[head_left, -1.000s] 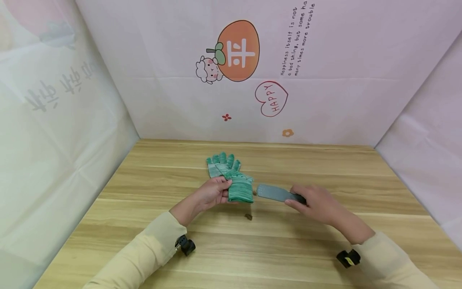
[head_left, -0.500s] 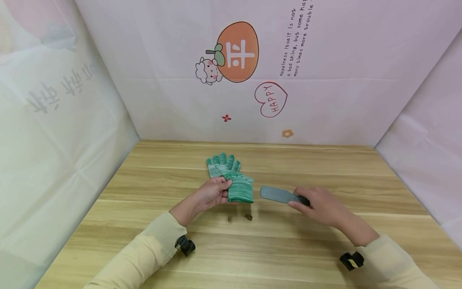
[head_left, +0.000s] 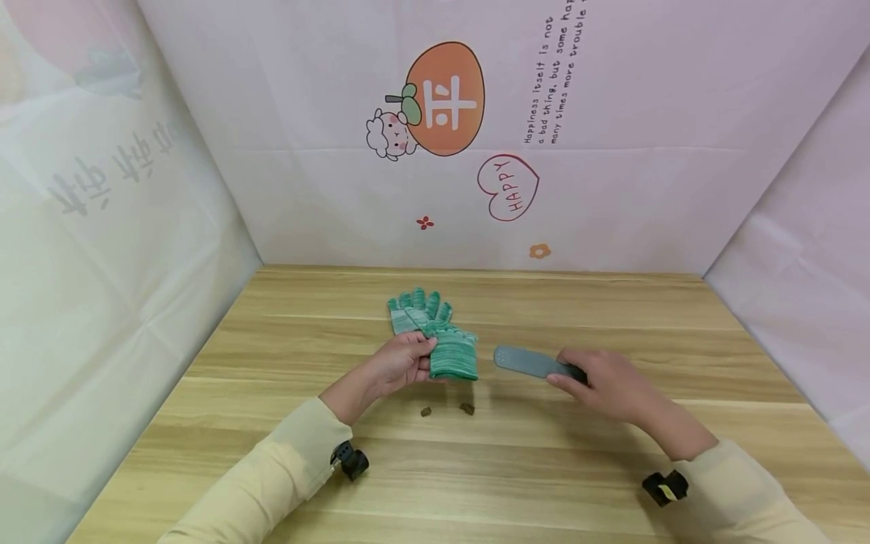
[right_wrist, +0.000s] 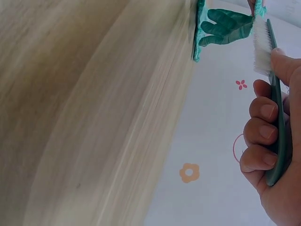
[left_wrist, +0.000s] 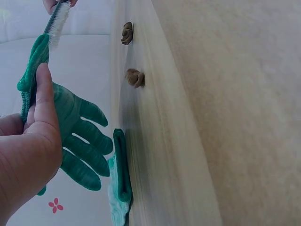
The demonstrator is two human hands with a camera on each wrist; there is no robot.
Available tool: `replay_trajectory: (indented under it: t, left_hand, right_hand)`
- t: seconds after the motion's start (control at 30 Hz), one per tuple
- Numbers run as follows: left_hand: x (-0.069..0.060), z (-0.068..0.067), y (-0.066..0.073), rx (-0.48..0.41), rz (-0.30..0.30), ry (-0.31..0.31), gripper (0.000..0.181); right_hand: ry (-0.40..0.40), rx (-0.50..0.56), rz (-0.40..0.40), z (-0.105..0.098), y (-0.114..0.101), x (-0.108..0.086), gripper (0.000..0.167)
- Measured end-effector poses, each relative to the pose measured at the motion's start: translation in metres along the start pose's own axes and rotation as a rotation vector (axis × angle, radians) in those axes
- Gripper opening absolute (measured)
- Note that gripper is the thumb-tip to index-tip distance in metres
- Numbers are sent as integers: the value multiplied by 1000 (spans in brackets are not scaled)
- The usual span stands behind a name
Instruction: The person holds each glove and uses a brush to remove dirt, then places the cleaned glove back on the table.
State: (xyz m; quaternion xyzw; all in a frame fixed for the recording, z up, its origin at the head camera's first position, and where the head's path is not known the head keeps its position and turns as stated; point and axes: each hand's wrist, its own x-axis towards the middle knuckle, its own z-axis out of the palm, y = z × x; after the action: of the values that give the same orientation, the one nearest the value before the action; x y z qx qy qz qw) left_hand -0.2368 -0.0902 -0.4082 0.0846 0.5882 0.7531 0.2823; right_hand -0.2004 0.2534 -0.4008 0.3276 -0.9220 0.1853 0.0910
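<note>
My left hand (head_left: pixel 401 360) pinches a green-and-white knitted glove (head_left: pixel 454 355) near its cuff, holding it above the table; its fingers dangle in the left wrist view. A second similar glove (left_wrist: pixel 122 174) lies flat on the table behind it. In my right hand (head_left: pixel 608 385) I grip the handle of a grey-green brush (head_left: pixel 526 361), fingers curled round it. White bristles (right_wrist: pixel 262 44) face down. The brush tip stands just right of the cuff, apart from it in the head view. Two small brown lumps (head_left: pixel 426 412) lie on the wood below the glove.
The wood-grain table (head_left: pixel 272 468) is bounded by a printed white back sheet (head_left: pixel 326 196) and white side sheets (head_left: pixel 102 264). Small black cameras (head_left: pixel 350 461) sit at both wrists.
A brown lump seen between cuff and brush tip has dropped to the table, left of the other lump. My right hand has drawn the brush slightly rightward. The left hand holds still.
</note>
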Motion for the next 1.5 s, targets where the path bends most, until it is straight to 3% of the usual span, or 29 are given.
replay_trajectory:
  t: [0.23, 0.5, 0.8, 1.23, 1.5]
  left_hand:
    - [2, 0, 1, 0, 11, -8, 21]
    - [3, 1, 3, 20, 0, 7, 28]
    - [3, -1, 1, 9, 7, -12, 24]
    - [2, -4, 0, 0, 19, -16, 22]
    - [5, -3, 1, -4, 14, -30, 22]
  right_hand:
    - [23, -6, -20, -5, 4, 0, 15]
    - [34, -28, 29, -9, 13, -3, 15]
    - [-10, -56, 151, -10, 29, -7, 20]
    - [-85, -34, 348, -18, 72, -19, 35]
    - [-119, -25, 395, -20, 87, -26, 39]
